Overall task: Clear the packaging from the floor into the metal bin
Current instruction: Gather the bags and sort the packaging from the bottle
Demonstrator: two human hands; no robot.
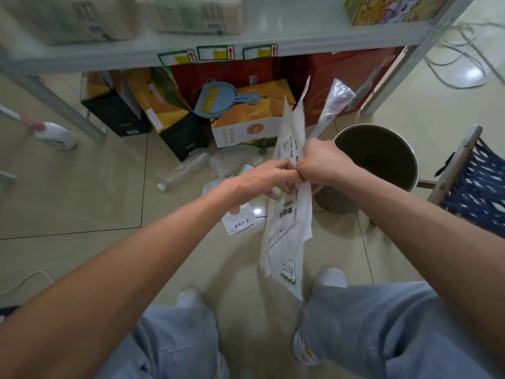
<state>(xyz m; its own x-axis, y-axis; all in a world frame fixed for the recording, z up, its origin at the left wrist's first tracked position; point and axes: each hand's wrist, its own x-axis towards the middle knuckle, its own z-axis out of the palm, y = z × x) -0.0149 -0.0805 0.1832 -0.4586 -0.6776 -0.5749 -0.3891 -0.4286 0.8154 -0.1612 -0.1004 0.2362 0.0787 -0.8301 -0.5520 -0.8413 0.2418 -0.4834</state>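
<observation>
Both hands gripping white printed plastic bag [287,231], crumpled, hanging beside metal bin [382,157]

Floor [82,203]: glossy beige tile w/ glare spots. Metal bin [382,160]: dull, matt inside. White packaging [287,236]: thin, soft, printed, creased. Clear wrapper [333,105]: shiny plastic film. Bottle [183,168]: clear ribbed plastic. Boxes [246,127]: printed cardboard. Dustpan [216,99]: matt blue plastic.

Both forearms extend forward, bare, converging at centre. Left hand [269,179]: palm turned down, fingers curled, grip closed on the white packaging [287,231]. Right hand [323,164]: fisted, knuckles up, grip closed on the same packaging. The two hands touch. Legs stand apart below.
</observation>
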